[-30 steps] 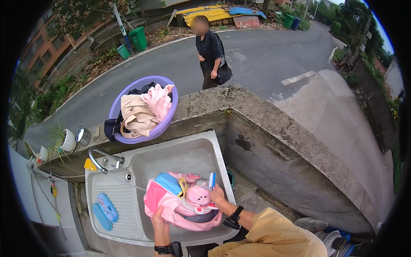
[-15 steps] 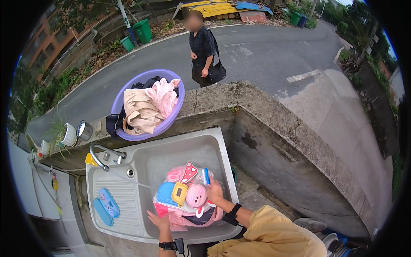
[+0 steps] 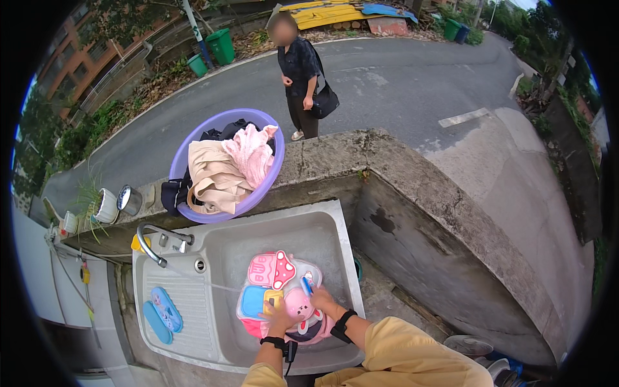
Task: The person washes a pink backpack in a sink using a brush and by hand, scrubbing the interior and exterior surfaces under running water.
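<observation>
In the head camera's view, a person in tan-yellow sleeves (image 3: pixel 416 351) bends two bare hands over a pink children's backpack (image 3: pixel 288 289) lying face-up in the basin of a gray outdoor sink (image 3: pixel 222 258). The left forearm rises from the lower edge, its hand (image 3: pixel 282 318) palm down with fingers spread, laid on the lower front of the bag beside a yellow pocket (image 3: pixel 273 297); it appears to grip nothing. The right forearm slants in from the lower right, a black strap (image 3: pixel 342 326) at the wrist, its hand (image 3: pixel 324 300) curled around a blue scrub brush (image 3: pixel 306 286) above the bag's round rabbit-face patch (image 3: pixel 297 302). The backpack lies directly beneath both hands, its red polka-dot bow (image 3: pixel 284 271) and blue panel (image 3: pixel 252 301) beyond the left fingertips. A thin stream of water slants from the chrome faucet (image 3: pixel 152 244) toward the bag. On the ribbed drainboard at left sit two blue oblong cases (image 3: pixel 166 310). Atop the concrete wall (image 3: pixel 329 155), a purple tub (image 3: pixel 278 158) holds laundry (image 3: pixel 219 174), while a bystander (image 3: pixel 298 74) with a black shoulder bag (image 3: pixel 325 102) stands on the road beyond.
</observation>
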Demonstrator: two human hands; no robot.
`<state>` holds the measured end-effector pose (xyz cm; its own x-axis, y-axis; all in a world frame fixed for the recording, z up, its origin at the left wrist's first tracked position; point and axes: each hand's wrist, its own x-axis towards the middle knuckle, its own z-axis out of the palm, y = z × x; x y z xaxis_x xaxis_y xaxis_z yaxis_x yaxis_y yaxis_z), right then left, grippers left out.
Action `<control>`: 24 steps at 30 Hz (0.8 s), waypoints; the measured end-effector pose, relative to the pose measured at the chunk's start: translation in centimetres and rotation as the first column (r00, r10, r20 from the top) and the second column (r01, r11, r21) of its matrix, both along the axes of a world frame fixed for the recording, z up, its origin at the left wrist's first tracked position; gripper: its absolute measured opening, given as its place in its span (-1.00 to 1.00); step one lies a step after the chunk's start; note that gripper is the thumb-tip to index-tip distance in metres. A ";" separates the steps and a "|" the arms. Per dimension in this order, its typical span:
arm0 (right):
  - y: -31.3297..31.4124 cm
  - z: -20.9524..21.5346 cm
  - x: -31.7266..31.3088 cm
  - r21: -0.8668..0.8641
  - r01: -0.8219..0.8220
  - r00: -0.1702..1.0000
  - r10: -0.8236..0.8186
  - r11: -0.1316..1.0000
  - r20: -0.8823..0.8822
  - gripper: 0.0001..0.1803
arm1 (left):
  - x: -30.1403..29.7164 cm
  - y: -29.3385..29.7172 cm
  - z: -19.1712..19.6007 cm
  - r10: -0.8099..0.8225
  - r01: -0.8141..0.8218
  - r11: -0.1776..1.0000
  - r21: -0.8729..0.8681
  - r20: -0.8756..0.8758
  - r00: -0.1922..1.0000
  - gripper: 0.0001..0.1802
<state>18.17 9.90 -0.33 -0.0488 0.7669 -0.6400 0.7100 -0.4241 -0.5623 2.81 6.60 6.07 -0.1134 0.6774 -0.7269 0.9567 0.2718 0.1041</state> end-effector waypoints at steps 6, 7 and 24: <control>-1.2 -1.9 -1.1 -0.100 -0.011 0.996 0.003 0.995 -0.085 -0.38 | -3.2 -0.2 -3.5 -0.136 0.137 0.991 0.008 -0.068 0.988 0.27; -1.6 -1.6 -1.4 -0.114 -0.031 0.989 0.014 0.993 -0.145 -0.37 | -4.1 -0.6 -4.4 -0.200 0.201 0.980 -0.004 -0.091 0.976 0.27; -2.7 0.2 0.5 -0.111 0.296 0.954 -0.289 0.949 0.077 -0.70 | -3.7 -1.4 -5.6 0.013 0.013 0.998 -0.058 0.425 0.905 0.04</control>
